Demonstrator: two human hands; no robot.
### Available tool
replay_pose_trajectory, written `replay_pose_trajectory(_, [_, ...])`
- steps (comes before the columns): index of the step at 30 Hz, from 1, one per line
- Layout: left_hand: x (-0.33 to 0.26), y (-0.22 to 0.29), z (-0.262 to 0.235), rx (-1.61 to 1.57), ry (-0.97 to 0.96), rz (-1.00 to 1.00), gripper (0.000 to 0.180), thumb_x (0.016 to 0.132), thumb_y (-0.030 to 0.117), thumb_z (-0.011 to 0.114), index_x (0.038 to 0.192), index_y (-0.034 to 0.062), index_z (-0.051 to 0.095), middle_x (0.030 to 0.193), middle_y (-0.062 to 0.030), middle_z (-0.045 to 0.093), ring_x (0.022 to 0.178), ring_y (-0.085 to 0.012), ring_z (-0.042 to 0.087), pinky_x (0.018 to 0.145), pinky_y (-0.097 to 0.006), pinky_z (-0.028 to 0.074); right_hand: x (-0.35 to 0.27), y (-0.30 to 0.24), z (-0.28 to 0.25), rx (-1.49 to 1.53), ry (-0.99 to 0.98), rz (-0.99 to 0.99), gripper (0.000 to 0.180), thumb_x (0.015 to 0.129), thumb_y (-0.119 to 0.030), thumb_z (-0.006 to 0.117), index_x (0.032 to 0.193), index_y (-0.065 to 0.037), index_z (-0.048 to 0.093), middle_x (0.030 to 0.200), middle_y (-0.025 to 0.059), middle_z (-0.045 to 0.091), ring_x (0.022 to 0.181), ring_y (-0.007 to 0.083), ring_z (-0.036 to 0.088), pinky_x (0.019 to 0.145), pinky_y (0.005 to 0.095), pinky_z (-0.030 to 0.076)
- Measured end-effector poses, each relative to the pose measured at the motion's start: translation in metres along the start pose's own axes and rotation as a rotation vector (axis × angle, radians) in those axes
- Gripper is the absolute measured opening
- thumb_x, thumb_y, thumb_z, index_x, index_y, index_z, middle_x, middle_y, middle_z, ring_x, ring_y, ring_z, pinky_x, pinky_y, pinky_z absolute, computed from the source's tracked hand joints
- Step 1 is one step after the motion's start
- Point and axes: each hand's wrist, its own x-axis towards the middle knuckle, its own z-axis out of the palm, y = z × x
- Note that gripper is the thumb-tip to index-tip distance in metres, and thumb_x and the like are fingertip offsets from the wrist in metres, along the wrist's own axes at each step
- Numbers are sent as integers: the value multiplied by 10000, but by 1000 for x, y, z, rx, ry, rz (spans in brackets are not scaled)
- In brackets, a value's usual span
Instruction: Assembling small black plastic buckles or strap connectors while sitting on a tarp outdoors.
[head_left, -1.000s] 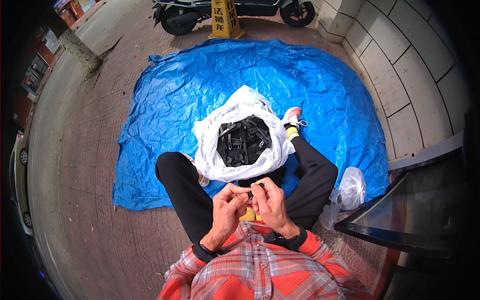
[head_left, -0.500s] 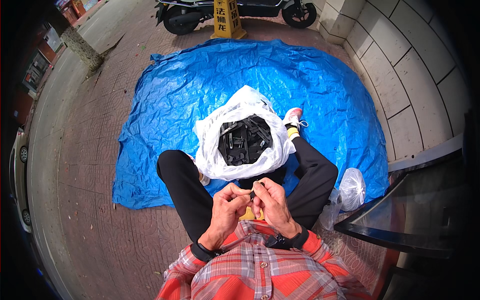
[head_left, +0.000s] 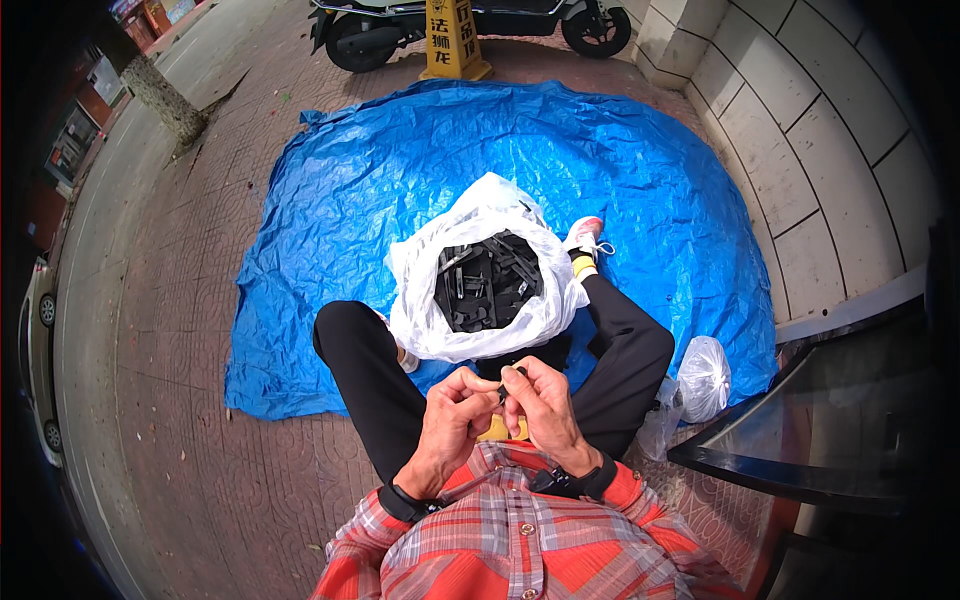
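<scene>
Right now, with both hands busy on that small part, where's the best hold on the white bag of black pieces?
Probably the bunched rim of the white plastic bag at its far side, coming from above. The mouth gapes upward between the legs, the black pieces weigh down the middle, and the left hand and right hand crowd the near edge.

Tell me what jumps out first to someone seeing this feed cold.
The big blue tarp spread on the brick pavement dominates the middle of the view. On it, between the seated person's legs, stands an open white bag full of dark parts. Nearer the camera, the left hand and right hand meet over a small dark piece.
</scene>
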Motion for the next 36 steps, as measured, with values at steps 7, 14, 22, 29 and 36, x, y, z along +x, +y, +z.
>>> replay_pose_trajectory(7, [-5, -3, 7, 212, 56, 153, 41, 817, 13, 557, 857, 13, 562, 658, -47, 593, 444, -11, 375, 401, -174, 256, 3, -3, 3, -88, 13, -58, 224, 892, -205, 525, 762, -25, 495, 542, 0, 488, 427, 42, 448, 368, 190, 350])
replay_pose_trajectory(14, [-4, -10, 8, 380, 98, 343, 72, 822, 35, 586, 884, -3, 581, 722, -4, 581, 561, -16, 461, 514, -152, 366, -2, 0, 8, -576, 145, -378, 138, 844, -103, 565, 766, -2, 516, 558, 72, 504, 461, 140, 513, 415, 276, 409])
replay_pose_trajectory(22, [-10, -5, 3, 411, 49, 238, 151, 846, 52, 566, 987, 5, 591, 734, 49, 527, 585, 1, 414, 491, -150, 324, -9, -7, -1, -1227, -41, -960, 173, 718, -35, 636, 861, 23, 560, 762, 109, 515, 633, 242, 540, 526, 318, 451])
replay_pose_trajectory(29, [-7, 1, -1, 248, -60, 226, 201, 852, 31, 511, 1041, 9, 574, 765, 19, 564, 561, 7, 388, 479, -143, 298, -2, -22, -12, -982, -8, -751, 211, 741, -152, 668, 837, -7, 549, 793, 99, 514, 773, 244, 506, 681, 350, 425])
replay_pose_trajectory(36, [-2, -1, -2, 585, -96, 367, 143, 836, 14, 507, 948, -17, 590, 682, 9, 535, 542, -5, 408, 474, -164, 310, 4, -26, -23, -761, -301, -129, 266, 866, -239, 560, 766, 3, 512, 633, 57, 524, 559, 122, 488, 495, 273, 389])
